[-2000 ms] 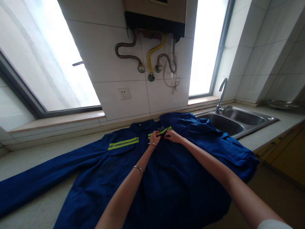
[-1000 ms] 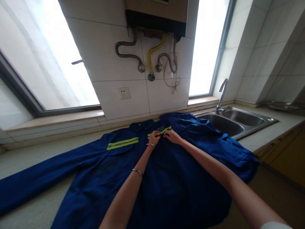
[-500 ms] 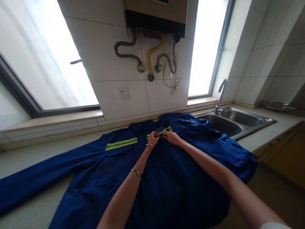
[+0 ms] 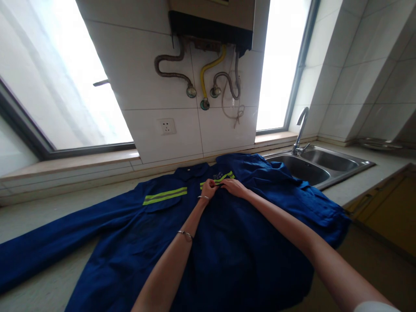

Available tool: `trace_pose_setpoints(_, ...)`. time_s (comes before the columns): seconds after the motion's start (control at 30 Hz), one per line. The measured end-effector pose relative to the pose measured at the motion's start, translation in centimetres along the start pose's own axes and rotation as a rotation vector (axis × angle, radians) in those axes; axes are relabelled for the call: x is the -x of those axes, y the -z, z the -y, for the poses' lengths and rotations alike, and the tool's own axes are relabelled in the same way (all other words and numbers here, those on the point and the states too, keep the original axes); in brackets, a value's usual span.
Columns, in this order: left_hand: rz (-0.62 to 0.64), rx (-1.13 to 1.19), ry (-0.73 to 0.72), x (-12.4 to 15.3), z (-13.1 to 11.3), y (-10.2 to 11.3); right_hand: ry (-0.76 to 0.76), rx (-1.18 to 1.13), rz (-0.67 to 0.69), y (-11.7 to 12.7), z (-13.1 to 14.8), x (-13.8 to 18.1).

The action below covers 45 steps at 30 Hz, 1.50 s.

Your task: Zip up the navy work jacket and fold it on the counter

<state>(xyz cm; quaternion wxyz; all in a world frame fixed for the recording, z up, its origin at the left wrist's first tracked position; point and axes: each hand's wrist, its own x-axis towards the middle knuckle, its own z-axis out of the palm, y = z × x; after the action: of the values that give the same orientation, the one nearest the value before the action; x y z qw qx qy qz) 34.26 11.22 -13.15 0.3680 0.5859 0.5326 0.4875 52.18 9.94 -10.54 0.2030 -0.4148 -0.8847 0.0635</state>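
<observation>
A dark blue work jacket (image 4: 136, 234) with yellow-green reflective stripes lies spread front-up on the pale countertop (image 4: 42, 216). One sleeve stretches far to the left; the right side is bunched toward the sink. My left hand (image 4: 208, 189) and my right hand (image 4: 233, 186) meet at the jacket's front opening just below the collar, both pinching the fabric edges there. Whether a button is between the fingers I cannot make out. A thin bracelet sits on my left forearm.
A steel double sink (image 4: 320, 164) with a curved tap (image 4: 300, 125) lies at the right. A wall socket (image 4: 165, 126), hoses and a water heater (image 4: 212, 19) hang on the tiled wall behind, between two windows. Yellow cabinet fronts (image 4: 386, 208) run along the right.
Both hands stay at the same spot below the collar with only small finger movements. The view has drifted slightly.
</observation>
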Motion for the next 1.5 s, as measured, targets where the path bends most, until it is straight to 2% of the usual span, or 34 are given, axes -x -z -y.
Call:
trace_pose_setpoints(0.13,0.043,0.003,-0.016,0.1,-0.1,-0.1,0.0,0.044,-0.019,-0.3,-0.2,-0.2)
trace_pose_setpoints(0.27,0.139,-0.033,-0.117,0.4,0.2,-0.5,-0.003,0.054,-0.012,-0.5,-0.2,-0.2)
trace_pose_setpoints(0.4,0.12,-0.133,-0.179,0.7,0.4,-0.7,-0.012,0.066,0.007,-0.5,-0.2,-0.2)
trace_pose_setpoints(0.73,0.081,-0.245,-0.119,0.9,-0.2,-0.5,0.017,0.026,0.02,-0.3,-0.1,-0.3)
trace_pose_setpoints(0.97,0.084,-0.223,-0.173,1.2,-0.7,-0.6,0.012,-0.007,0.026,0.0,0.2,-0.2)
trace_pose_setpoints(1.07,0.109,-0.065,-0.123,0.8,-0.9,-0.2,0.027,-0.031,-0.009,0.6,0.7,0.2)
trace_pose_setpoints(1.13,0.062,-0.021,-0.087,0.9,-1.4,0.2,0.025,-0.016,-0.033,1.4,0.9,0.5)
trace_pose_setpoints(1.2,-0.023,-0.123,-0.15,1.9,-2.4,0.4,-0.007,0.017,-0.075,2.7,0.5,0.5)
trace_pose_setpoints(1.27,-0.052,-0.316,-0.299,4.1,-4.1,-0.3,-0.098,0.074,-0.144,4.2,-0.6,0.3)
trace_pose_setpoints(1.3,-0.019,-0.422,-0.386,5.7,-5.2,-1.0,-0.173,0.115,-0.174,4.9,-1.4,0.0)
trace_pose_setpoints(1.37,0.141,-0.58,-0.512,9.5,-7.5,-3.0,-0.347,0.206,-0.17,6.2,-3.3,-0.6)
trace_pose_setpoints(1.43,0.337,-0.679,-0.576,13.4,-9.4,-5.4,-0.494,0.265,-0.054,6.7,-5.3,-0.9)
trace_pose_setpoints(1.5,0.565,-0.731,-0.575,16.4,-10.7,-7.1,-0.577,0.254,0.106,6.5,-7.0,-0.9)
